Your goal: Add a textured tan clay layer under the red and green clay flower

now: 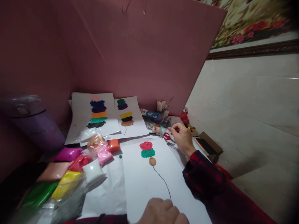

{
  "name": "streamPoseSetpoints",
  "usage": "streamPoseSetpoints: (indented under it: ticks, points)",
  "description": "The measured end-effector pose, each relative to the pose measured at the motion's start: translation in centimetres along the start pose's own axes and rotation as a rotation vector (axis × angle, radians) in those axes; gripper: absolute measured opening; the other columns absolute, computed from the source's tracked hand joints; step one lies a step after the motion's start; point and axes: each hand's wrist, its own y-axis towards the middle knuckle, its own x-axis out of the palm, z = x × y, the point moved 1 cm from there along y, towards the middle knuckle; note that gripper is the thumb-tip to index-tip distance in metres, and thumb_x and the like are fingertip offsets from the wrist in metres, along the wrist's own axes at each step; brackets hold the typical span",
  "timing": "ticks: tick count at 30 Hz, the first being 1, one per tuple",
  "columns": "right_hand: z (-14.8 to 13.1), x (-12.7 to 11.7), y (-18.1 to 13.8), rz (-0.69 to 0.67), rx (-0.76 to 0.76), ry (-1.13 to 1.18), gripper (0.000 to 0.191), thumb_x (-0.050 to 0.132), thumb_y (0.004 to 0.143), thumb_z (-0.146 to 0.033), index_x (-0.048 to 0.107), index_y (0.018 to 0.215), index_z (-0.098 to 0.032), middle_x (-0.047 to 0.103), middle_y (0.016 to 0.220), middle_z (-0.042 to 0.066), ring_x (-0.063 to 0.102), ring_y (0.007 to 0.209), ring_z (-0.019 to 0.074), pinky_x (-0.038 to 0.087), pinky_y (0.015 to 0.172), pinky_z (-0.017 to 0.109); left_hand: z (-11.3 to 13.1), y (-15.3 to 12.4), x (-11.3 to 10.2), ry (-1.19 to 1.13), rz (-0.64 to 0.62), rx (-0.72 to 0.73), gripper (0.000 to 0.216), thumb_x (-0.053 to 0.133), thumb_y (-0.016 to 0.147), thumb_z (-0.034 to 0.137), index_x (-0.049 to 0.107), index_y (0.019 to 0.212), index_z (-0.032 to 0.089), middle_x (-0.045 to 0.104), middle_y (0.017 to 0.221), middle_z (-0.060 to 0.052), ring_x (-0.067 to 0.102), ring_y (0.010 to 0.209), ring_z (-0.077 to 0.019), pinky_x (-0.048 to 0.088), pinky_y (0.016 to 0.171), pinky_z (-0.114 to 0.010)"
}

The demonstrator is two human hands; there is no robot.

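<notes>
My right hand (182, 137) reaches forward to the clutter at the far side of the table, fingers pinched together just beside the red-handled scissors (166, 136); what it pinches, if anything, I cannot make out. My left hand (162, 212) rests as a closed fist on the near edge of a white sheet (161, 186). That sheet carries a red clay patch (146, 145), a green patch (148, 152), a small tan disc (152, 161) and a drawn black line (162, 180).
Two finished sheets with stacked colour patches (98, 113) (126, 115) lean at the back. Bags of coloured clay (70, 171) lie at left, beside a purple container (35, 124). A pink board (140, 53) stands behind; a dark cardboard box (207, 144) sits at right.
</notes>
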Motion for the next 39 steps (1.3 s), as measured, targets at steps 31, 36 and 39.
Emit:
streamPoseSetpoints:
  ticks: [31, 36, 39]
  points:
    - [3.6, 0.7, -1.4, 0.188, 0.022, 0.096, 0.040, 0.037, 0.087, -0.042, 0.051, 0.057, -0.020, 0.055, 0.050, 0.001, 0.051, 0.051, 0.0137, 0.037, 0.056, 0.024, -0.5, 1.1, -1.6, -0.043, -0.156, 0.038, 0.029, 0.053, 0.085, 0.015, 0.042, 0.058, 0.017, 0.041, 0.051, 0.004, 0.042, 0.050, -0.0105, 0.025, 0.043, -0.027]
    - [6.9, 1.5, -0.2, 0.150, 0.181, 0.095, 0.032, 0.034, 0.085, -0.032, 0.062, 0.076, -0.018, 0.065, 0.057, 0.003, 0.057, 0.051, 0.0158, 0.039, 0.052, 0.024, -0.1, 1.7, -2.2, 0.028, -0.135, -0.040, 0.028, 0.053, 0.084, 0.009, 0.044, 0.059, 0.016, 0.046, 0.053, 0.004, 0.043, 0.052, -0.0106, 0.031, 0.046, -0.026]
    - [8.2, 1.6, 0.2, 0.068, 0.226, 0.056, 0.030, 0.039, 0.082, -0.032, 0.064, 0.072, -0.019, 0.067, 0.058, 0.003, 0.057, 0.052, 0.0171, 0.039, 0.050, 0.025, 0.1, 1.7, -2.1, 0.026, -0.158, -0.074, 0.030, 0.048, 0.086, 0.007, 0.045, 0.058, 0.015, 0.048, 0.053, 0.003, 0.043, 0.051, -0.0104, 0.033, 0.047, -0.026]
